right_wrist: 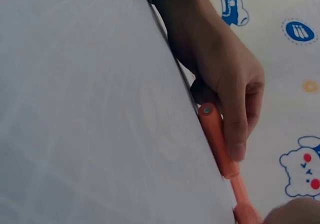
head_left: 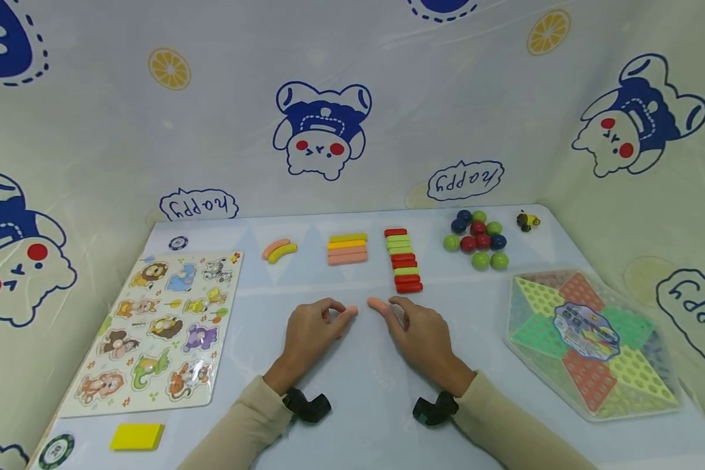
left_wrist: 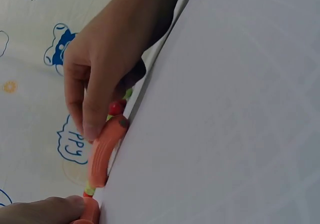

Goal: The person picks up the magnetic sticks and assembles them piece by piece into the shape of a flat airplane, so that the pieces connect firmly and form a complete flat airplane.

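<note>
Item: two bare-handed arms in beige sleeves (head_left: 523, 424), entering from the lower edge of the head view and converging over the worktop (head_left: 364, 418). A black wrist device (head_left: 308, 406) on each.

Left grip (head_left: 313, 331): angled inward and forward; thumb extended toward the other hand, index finger bent above it in an arch. Pinching one curved orange piece (left_wrist: 106, 151), the thumb tip upon its side.

Right grip (head_left: 425, 333): near mirror of the left; thumb extended inward, fingers bent behind. Pinching a second orange piece (right_wrist: 217, 141) lengthwise under the thumb; its rounded end projects toward the left hand.

Position of pieces: one per hand, tips facing, a gap between them, at the middle of the worktop. Just beyond the right hand, a column of red and green sticks (head_left: 406, 264); farther left, a stack of yellow and pink sticks (head_left: 347, 249), then a curved pink-and-yellow pair (head_left: 282, 252).
</note>
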Motion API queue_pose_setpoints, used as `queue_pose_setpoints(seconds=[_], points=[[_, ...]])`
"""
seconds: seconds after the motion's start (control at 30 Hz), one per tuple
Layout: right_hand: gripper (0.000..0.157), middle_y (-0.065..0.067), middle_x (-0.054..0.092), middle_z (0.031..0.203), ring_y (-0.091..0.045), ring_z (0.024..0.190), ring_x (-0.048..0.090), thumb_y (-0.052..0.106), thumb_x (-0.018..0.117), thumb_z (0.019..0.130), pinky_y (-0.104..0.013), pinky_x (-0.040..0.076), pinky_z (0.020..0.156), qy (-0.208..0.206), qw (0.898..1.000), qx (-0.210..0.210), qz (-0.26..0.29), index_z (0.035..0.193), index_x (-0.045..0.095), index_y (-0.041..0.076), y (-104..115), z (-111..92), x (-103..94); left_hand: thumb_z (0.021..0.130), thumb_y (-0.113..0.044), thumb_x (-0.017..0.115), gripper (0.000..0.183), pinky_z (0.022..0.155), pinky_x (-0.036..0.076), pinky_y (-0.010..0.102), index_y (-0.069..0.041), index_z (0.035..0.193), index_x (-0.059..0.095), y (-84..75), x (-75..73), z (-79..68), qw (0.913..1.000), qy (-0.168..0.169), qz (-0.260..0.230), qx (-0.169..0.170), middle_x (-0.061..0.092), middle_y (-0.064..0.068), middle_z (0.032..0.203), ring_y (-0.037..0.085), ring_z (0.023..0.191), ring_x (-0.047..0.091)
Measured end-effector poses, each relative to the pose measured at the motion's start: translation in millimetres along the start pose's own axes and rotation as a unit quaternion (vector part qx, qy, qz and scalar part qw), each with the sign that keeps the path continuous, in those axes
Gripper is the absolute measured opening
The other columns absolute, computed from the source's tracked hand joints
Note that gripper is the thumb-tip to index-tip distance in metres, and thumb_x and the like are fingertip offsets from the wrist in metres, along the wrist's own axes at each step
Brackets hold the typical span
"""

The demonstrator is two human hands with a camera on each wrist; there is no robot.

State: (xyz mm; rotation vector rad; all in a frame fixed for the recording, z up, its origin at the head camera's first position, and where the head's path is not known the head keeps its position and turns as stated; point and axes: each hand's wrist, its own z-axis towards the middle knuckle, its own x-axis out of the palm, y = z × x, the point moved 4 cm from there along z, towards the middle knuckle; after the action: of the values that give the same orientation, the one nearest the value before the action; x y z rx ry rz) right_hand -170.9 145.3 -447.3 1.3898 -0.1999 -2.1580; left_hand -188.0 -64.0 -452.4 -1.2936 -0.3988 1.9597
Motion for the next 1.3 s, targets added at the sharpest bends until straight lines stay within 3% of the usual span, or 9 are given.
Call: queue_pose_setpoints(seconds=[0.17, 0.33, 0.57, 0.97, 1.13, 1.3], points=[[0.025, 0.014, 0.039, 0.051, -0.003, 0.044, 0.037, 0.035, 0.068, 0.085, -0.023, 0.029, 0.039, 0.007, 1.0, -0.001, 0.016, 0.1, 0.07, 0.014, -3.0, 0.8, 0.5, 0.078, -0.045, 0.073, 0.023, 0.036, 0.027, 0.025, -0.021, 0.078, 0.071, -0.5, 0.2, -0.7, 1.0, -0.005, 0.004, 0.005, 0.037, -0.02, 0.041, 0.001, 0.035, 0.033], [0.028, 0.014, 0.035, 0.049, -0.004, 0.044, 0.035, 0.041, 0.068, 0.083, -0.024, 0.027, 0.04, 0.013, 1.0, -0.008, 0.019, 0.092, 0.074, 0.015, -0.9, 0.7, 1.0, 0.078, -0.045, 0.072, 0.024, 0.035, 0.026, 0.025, -0.021, 0.079, 0.071, -0.3, 1.1, -0.5, 1.0, -0.001, 0.003, 0.008, 0.037, -0.019, 0.041, 0.002, 0.035, 0.033], [0.028, 0.012, 0.031, 0.048, -0.005, 0.042, 0.032, 0.035, 0.068, 0.084, -0.024, 0.025, 0.039, 0.015, 0.999, 0.002, 0.044, 0.105, 0.071, 0.017, -1.1, 0.0, 1.9, 0.078, -0.047, 0.072, 0.026, 0.036, 0.025, 0.024, -0.021, 0.079, 0.071, -0.7, 0.9, -0.1, 0.9999, -0.002, 0.01, 0.013, 0.036, -0.017, 0.041, 0.002, 0.035, 0.032], [0.02, 0.013, 0.031, 0.049, -0.004, 0.043, 0.031, 0.033, 0.067, 0.086, -0.023, 0.023, 0.041, 0.052, 0.995, -0.013, 0.083, 0.103, 0.073, 0.023, -1.1, -1.2, 3.1, 0.079, -0.045, 0.072, 0.022, 0.037, 0.023, 0.023, -0.022, 0.077, 0.071, -1.7, 1.0, -1.9, 0.9997, 0.0, 0.008, 0.021, 0.033, -0.016, 0.042, 0.002, 0.037, 0.03], [0.022, 0.012, 0.033, 0.048, -0.005, 0.043, 0.033, 0.037, 0.068, 0.085, -0.023, 0.025, 0.041, 0.044, 0.996, 0.019, 0.08, 0.101, 0.072, 0.022, -3.5, -0.6, 3.5, 0.079, -0.046, 0.07, 0.023, 0.038, 0.02, 0.023, -0.025, 0.07, 0.068, -2.7, 2.5, -2.7, 0.9994, 0.03, 0.003, 0.015, 0.03, -0.015, 0.042, 0.002, 0.037, 0.027], [0.024, 0.011, 0.034, 0.047, -0.007, 0.042, 0.034, 0.044, 0.069, 0.082, -0.024, 0.027, 0.041, 0.038, 0.996, 0.043, 0.073, 0.094, 0.07, 0.023, -4.9, -0.7, 3.7, 0.082, -0.041, 0.07, 0.018, 0.039, 0.02, 0.022, -0.023, 0.086, 0.072, -5.6, 4.3, -3.2, 0.9979, 0.044, -0.017, 0.044, 0.03, -0.013, 0.045, 0.002, 0.039, 0.025]])
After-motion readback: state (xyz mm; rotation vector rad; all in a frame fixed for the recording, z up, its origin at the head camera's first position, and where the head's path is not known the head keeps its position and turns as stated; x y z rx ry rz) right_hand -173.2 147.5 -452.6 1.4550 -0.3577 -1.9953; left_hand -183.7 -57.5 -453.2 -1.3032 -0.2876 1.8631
